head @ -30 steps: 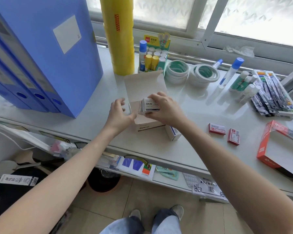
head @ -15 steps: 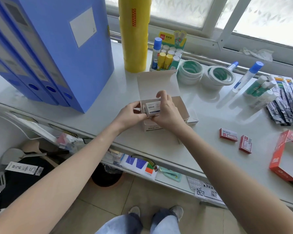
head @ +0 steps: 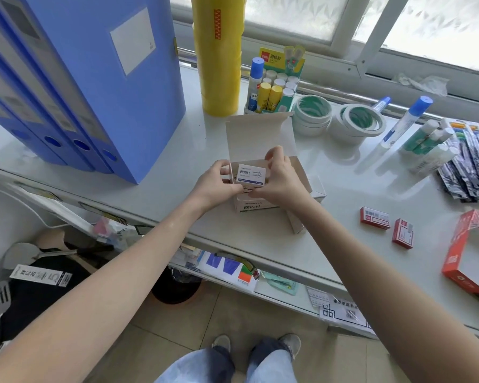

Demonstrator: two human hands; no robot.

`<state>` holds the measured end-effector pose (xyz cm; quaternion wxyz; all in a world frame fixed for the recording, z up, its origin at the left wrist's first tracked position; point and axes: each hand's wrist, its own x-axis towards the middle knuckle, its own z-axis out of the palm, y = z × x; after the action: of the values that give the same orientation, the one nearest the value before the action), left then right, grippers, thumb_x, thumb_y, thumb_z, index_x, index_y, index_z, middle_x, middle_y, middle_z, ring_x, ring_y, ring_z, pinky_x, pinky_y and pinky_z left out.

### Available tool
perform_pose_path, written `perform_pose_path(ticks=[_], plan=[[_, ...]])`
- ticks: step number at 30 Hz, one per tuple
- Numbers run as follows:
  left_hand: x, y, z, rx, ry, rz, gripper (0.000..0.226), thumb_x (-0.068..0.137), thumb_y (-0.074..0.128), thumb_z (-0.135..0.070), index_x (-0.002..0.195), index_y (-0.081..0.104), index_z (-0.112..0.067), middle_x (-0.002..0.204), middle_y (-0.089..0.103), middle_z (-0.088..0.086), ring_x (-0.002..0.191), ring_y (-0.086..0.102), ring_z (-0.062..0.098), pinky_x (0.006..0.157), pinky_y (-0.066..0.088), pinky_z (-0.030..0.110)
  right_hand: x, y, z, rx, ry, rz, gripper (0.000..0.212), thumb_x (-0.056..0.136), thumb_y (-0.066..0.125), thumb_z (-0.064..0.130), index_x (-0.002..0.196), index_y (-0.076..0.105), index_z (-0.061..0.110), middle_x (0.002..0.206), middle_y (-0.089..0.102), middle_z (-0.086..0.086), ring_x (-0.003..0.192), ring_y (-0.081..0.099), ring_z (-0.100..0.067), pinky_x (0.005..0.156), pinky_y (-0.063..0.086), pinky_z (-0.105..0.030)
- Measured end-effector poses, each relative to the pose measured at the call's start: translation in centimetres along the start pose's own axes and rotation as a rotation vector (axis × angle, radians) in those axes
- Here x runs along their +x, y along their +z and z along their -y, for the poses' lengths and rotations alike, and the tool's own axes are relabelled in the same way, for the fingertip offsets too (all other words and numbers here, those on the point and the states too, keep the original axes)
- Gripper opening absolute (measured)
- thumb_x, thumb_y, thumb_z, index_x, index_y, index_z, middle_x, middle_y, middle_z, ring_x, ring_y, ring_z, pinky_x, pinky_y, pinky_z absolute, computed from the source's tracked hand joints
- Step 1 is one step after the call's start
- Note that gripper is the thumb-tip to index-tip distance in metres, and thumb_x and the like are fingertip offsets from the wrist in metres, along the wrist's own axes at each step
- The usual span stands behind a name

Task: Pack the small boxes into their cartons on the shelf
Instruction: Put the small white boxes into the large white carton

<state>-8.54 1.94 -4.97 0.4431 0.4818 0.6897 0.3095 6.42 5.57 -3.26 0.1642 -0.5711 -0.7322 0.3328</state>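
A small white box [head: 251, 174] with blue print is held between my left hand [head: 215, 184] and my right hand [head: 277, 180], just over the open white carton [head: 257, 206] in the middle of the shelf. The carton's lid [head: 257, 135] stands up behind the hands. Another small white box [head: 296, 225] lies by the carton's right front, partly behind my right forearm. Two small red boxes [head: 375, 217] [head: 403, 233] lie further right, near an open red carton [head: 466, 252].
Blue file boxes [head: 94, 78] stand at the left, a yellow tape stack [head: 219, 56] and a glue-stick display [head: 277, 87] behind the carton. Tape rolls [head: 311, 113], glue bottles [head: 407, 123] and pen packs [head: 470, 161] fill the right back. The shelf's front edge [head: 233, 252] runs below my wrists.
The small white box has come down towards the carton's opening, and my left hand has closed in on its left side. The camera has shifted so the scene sits further right.
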Motion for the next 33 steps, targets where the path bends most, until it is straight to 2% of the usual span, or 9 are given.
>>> perform_pose_path(ticks=[4, 8, 10, 16, 19, 22, 27, 31, 33], plan=[[-0.1, 0.1, -0.3, -0.013, -0.011, -0.020, 0.053, 0.075, 0.063, -0.008, 0.126, 0.049, -0.017, 0.124, 0.061, 0.003, 0.103, 0.059, 0.015, 0.090, 0.048, 0.027, 0.4, -0.1, -0.6, -0.050, 0.063, 0.012, 0.054, 0.066, 0.077, 0.013, 0.107, 0.042, 0.006, 0.098, 0.068, -0.016, 0.095, 0.060, -0.032, 0.078, 0.049, -0.040], [-0.1, 0.1, -0.8, 0.021, 0.039, -0.031, 0.049, 0.073, 0.064, -0.005, 0.119, 0.059, -0.020, 0.116, 0.066, 0.002, 0.097, 0.062, 0.013, 0.083, 0.044, 0.020, 0.8, 0.6, -0.4, -0.097, 0.025, -0.062, 0.033, 0.073, 0.068, 0.015, 0.103, 0.055, 0.007, 0.098, 0.071, -0.013, 0.104, 0.056, -0.030, 0.072, 0.038, -0.031], [-0.1, 0.0, -1.1, 0.053, 0.054, -0.059, 0.048, 0.071, 0.066, -0.005, 0.116, 0.061, -0.021, 0.113, 0.068, 0.002, 0.094, 0.063, 0.013, 0.080, 0.045, 0.019, 0.9, 0.9, -0.1, -0.104, 0.011, -0.101, 0.028, 0.075, 0.064, 0.012, 0.102, 0.058, 0.006, 0.100, 0.071, -0.013, 0.105, 0.055, -0.031, 0.077, 0.040, -0.033], [0.5, -0.4, -1.4, 0.184, 0.042, -0.125, 0.049, 0.067, 0.070, -0.007, 0.115, 0.062, -0.015, 0.107, 0.070, 0.004, 0.091, 0.064, 0.016, 0.079, 0.045, 0.020, 1.3, 1.4, 0.2, -0.127, -0.011, -0.124, 0.027, 0.075, 0.065, 0.012, 0.100, 0.062, 0.004, 0.101, 0.070, -0.015, 0.104, 0.057, -0.032, 0.081, 0.043, -0.034], [0.7, -0.5, -1.4, 0.227, 0.036, -0.160, 0.049, 0.063, 0.072, -0.010, 0.112, 0.065, -0.018, 0.105, 0.072, 0.007, 0.098, 0.066, 0.023, 0.086, 0.052, 0.028, 1.5, 1.2, 0.3, -0.115, -0.008, -0.102, 0.030, 0.074, 0.071, 0.016, 0.099, 0.062, 0.003, 0.100, 0.069, -0.016, 0.101, 0.058, -0.032, 0.081, 0.046, -0.037], [0.8, -0.5, -1.6, 0.244, 0.027, -0.170, 0.049, 0.061, 0.073, -0.011, 0.109, 0.067, -0.020, 0.104, 0.073, 0.008, 0.098, 0.066, 0.025, 0.089, 0.053, 0.035, 1.7, 1.6, 0.2, -0.135, -0.008, -0.105, 0.026, 0.075, 0.066, 0.011, 0.097, 0.058, 0.003, 0.099, 0.068, -0.016, 0.099, 0.057, -0.034, 0.078, 0.045, -0.036], [0.9, -0.4, -1.6, 0.261, 0.022, -0.163, 0.046, 0.064, 0.068, -0.010, 0.108, 0.067, -0.020, 0.102, 0.073, 0.005, 0.096, 0.066, 0.024, 0.085, 0.053, 0.030, 1.9, 2.2, 0.1, -0.151, -0.011, -0.109, 0.025, 0.074, 0.058, 0.005, 0.099, 0.054, 0.003, 0.098, 0.067, -0.017, 0.100, 0.055, -0.037, 0.078, 0.043, -0.036], [0.9, -0.3, -1.8, 0.245, 0.017, -0.149, 0.043, 0.069, 0.068, -0.009, 0.110, 0.056, -0.012, 0.118, 0.064, 0.008, 0.105, 0.061, 0.027, 0.085, 0.048, 0.029, 1.6, 1.7, -0.1, -0.155, -0.031, -0.075, 0.034, 0.075, 0.061, 0.011, 0.108, 0.063, 0.010, 0.106, 0.070, -0.010, 0.106, 0.057, -0.030, 0.083, 0.044, -0.032], [0.6, -0.2, -2.0, 0.243, 0.035, -0.144, 0.060, 0.071, 0.070, -0.012, 0.125, 0.046, -0.012, 0.131, 0.053, 0.012, 0.116, 0.054, 0.028, 0.093, 0.046, 0.033, 1.5, 1.2, -0.1, -0.159, -0.044, -0.080, 0.031, 0.076, 0.062, 0.014, 0.106, 0.068, 0.013, 0.105, 0.071, -0.009, 0.105, 0.059, -0.028, 0.083, 0.045, -0.032]])
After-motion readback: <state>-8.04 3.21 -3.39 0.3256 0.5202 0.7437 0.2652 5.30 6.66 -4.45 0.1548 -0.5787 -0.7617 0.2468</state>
